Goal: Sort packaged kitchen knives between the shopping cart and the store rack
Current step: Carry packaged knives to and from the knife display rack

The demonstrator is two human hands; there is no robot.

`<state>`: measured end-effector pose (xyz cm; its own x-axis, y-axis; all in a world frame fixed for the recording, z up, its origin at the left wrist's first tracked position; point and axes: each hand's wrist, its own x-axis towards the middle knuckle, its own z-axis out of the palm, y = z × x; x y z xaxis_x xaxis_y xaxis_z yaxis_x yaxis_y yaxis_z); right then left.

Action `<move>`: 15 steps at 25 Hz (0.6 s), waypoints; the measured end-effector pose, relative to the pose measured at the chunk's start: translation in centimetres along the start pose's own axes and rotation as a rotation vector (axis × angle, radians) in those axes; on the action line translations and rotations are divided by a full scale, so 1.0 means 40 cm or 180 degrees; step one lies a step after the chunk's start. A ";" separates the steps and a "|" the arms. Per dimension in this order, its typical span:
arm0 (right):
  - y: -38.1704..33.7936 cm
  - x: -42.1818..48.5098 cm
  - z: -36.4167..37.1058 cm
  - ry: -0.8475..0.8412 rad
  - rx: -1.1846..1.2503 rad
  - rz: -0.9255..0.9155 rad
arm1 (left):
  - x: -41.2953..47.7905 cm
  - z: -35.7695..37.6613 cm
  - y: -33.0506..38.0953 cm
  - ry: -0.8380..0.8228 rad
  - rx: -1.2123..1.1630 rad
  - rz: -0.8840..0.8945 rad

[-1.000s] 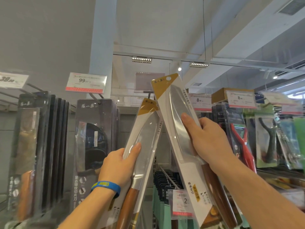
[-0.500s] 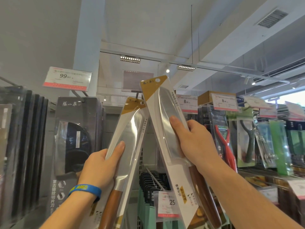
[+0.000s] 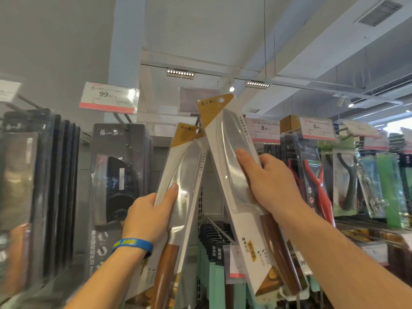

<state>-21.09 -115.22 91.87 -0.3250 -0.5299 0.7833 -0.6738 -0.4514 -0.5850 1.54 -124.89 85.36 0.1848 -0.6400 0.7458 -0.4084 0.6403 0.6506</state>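
Knife packs [image 3: 189, 166] raised, fingers [image 3: 270, 162] mostly hidden behind

A price tag [image 3: 109, 98] marked 99 hangs at upper left. A second tag [image 3: 263, 130], marked 8, sits right of centre. Red-handled shears [image 3: 313, 175] hang near a green packet [image 3: 393, 192]. A strip light [image 3: 180, 74] and an air vent [image 3: 379, 12] occupy the ceiling.

Glossy plastic pkg [image 3: 234, 139] (wood handle [image 3: 276, 248])
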 end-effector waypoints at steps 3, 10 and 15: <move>0.003 -0.006 0.006 -0.0006 0.0082 0.0049 | 0.013 0.007 0.001 -0.0117 -0.0011 -0.0127; 0.009 -0.029 0.019 -0.0019 0.0129 0.0099 | 0.070 0.040 -0.029 -0.0989 0.0594 -0.0719; 0.016 -0.052 0.039 -0.0194 0.0196 0.0152 | 0.140 0.003 0.086 -0.1048 0.1604 -0.0254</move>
<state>-19.82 -115.51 89.53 -0.3136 -0.5936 0.7412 -0.6159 -0.4669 -0.6345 1.08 -126.30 91.75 -0.0212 -0.8271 0.5617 -0.7925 0.3564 0.4949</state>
